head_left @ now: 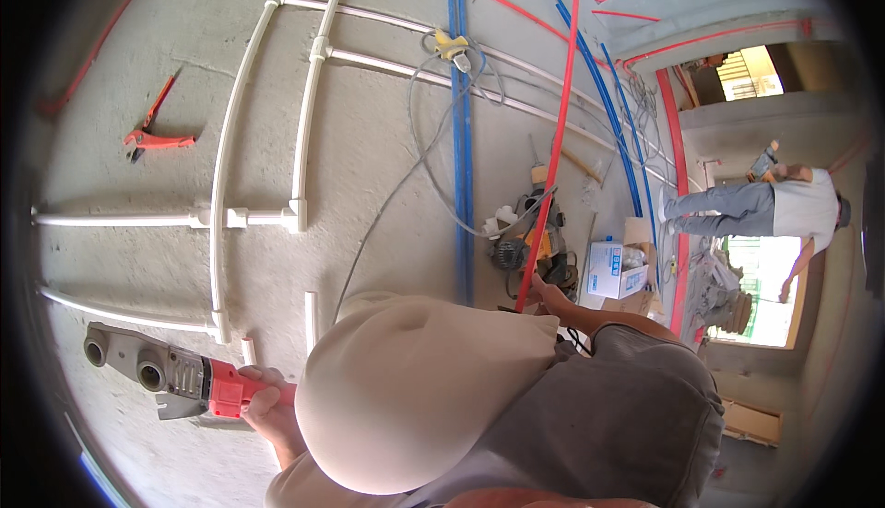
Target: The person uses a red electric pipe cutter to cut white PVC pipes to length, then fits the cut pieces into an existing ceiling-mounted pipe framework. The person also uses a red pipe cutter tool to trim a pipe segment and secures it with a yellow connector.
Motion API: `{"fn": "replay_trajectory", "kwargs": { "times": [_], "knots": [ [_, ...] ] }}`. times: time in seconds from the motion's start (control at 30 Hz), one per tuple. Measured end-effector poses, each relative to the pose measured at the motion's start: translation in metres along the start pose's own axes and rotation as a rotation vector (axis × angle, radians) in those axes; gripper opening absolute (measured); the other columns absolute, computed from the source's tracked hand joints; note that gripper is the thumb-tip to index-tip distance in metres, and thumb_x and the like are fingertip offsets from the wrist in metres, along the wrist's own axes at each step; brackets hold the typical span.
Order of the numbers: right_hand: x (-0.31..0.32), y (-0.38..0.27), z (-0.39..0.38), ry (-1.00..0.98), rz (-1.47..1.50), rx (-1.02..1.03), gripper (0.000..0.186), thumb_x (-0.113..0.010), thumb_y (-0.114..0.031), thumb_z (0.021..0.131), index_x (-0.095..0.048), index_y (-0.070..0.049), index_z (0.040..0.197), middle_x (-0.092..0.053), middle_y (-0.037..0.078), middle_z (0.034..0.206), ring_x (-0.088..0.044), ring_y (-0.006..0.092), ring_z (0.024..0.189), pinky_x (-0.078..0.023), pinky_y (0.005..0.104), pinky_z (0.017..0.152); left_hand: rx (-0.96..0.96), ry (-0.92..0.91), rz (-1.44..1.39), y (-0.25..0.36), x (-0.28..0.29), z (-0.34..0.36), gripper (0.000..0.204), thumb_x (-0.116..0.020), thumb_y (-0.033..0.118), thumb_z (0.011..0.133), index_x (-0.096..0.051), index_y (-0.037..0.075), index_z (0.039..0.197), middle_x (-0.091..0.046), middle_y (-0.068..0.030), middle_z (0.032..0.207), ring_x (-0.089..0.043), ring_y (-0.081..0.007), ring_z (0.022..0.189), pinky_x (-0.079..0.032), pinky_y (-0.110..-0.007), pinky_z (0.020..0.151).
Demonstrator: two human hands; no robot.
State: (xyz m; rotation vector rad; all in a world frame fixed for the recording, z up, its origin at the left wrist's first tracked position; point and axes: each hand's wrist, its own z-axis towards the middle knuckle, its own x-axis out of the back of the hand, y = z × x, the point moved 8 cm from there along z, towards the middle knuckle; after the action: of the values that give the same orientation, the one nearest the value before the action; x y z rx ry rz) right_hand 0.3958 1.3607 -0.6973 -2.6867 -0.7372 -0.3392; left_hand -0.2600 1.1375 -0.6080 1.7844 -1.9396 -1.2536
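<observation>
My left hand (pixel 265 397) is wrapped round the red handle of a pipe fusion welder (pixel 224 388). Its grey heating plate (pixel 129 360), with round sockets, points left over the concrete. White plastic pipes (pixel 221 185) with tees and elbows lie joined beyond it; a short upright white pipe end (pixel 312 319) is nearby. My right hand (pixel 550 298) is at the lower end of a long red pipe (pixel 556 139), fingers closed against it, though partly hidden. The red pipe crosses in front of a cluster of power tools (pixel 535 241). My beige-clothed knee (pixel 406 388) sits between the hands.
Red pipe cutters (pixel 159 139) lie at the far left. Blue pipes (pixel 461 158) cross the middle beneath a grey cable (pixel 410 171) with a yellow connector (pixel 450 47). A cardboard box (pixel 619 268) stands right. Beyond it, a co-worker (pixel 756 208) holds a drill-like tool (pixel 763 165).
</observation>
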Motion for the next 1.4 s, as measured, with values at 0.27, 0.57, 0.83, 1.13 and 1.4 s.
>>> {"fn": "replay_trajectory", "kwargs": {
  "times": [0.27,0.57,0.83,1.13,1.4],
  "knots": [
    [-0.021,-0.096,-0.014,0.399,-1.083,0.514,0.035,-0.057,-0.023,0.103,-0.062,-0.003,0.132,-0.068,0.016,0.125,-0.068,0.0287,0.109,-0.055,0.0422,0.092,0.077,0.011,0.052,-0.001,-0.008,-0.005,0.043,-0.051,0.001,0.060,-0.059,0.004,0.103,-0.055,-0.0043,0.083,-0.053,-0.0146,0.072,-0.043,-0.026,0.060],
    [0.057,-0.182,-0.015,0.682,-0.291,0.534,0.051,-0.077,-0.042,0.094,-0.061,0.002,0.116,-0.069,0.015,0.095,-0.067,0.0258,0.091,-0.054,0.0429,0.079,0.104,-0.004,0.074,-0.005,-0.009,-0.006,0.045,-0.049,-0.001,0.061,-0.059,0.004,0.104,-0.056,-0.0043,0.085,-0.054,-0.0146,0.072,-0.044,-0.026,0.058],
    [-0.010,-0.044,0.014,0.283,-0.600,0.079,0.048,-0.076,-0.042,0.087,-0.069,-0.001,0.111,-0.073,0.020,0.095,-0.072,0.0339,0.087,-0.056,0.0504,0.082,0.165,0.002,0.009,-0.022,0.013,0.004,0.049,-0.045,-0.006,0.060,-0.059,0.004,0.106,-0.058,-0.0041,0.091,-0.057,-0.0137,0.074,-0.046,-0.024,0.059],
    [0.061,-0.158,0.009,0.964,-0.392,0.541,0.085,-0.082,-0.060,0.080,-0.058,0.010,0.123,-0.060,0.032,0.121,-0.060,0.0454,0.116,-0.051,0.0516,0.098,0.106,-0.071,0.185,-0.005,-0.008,-0.005,0.033,-0.047,-0.003,0.060,-0.057,0.002,0.091,-0.055,-0.0059,0.073,-0.053,-0.0166,0.056,-0.041,-0.027,0.047],
    [0.020,-0.096,0.003,0.813,-0.188,0.385,0.052,-0.087,-0.031,0.081,-0.062,0.003,0.111,-0.064,0.021,0.114,-0.067,0.0336,0.102,-0.057,0.0439,0.086,0.003,0.049,0.158,-0.001,-0.016,-0.009,0.022,-0.048,0.001,0.061,-0.056,0.001,0.081,-0.050,-0.0069,0.061,-0.045,-0.0188,0.045,-0.037,-0.028,0.042]
  ]
}}
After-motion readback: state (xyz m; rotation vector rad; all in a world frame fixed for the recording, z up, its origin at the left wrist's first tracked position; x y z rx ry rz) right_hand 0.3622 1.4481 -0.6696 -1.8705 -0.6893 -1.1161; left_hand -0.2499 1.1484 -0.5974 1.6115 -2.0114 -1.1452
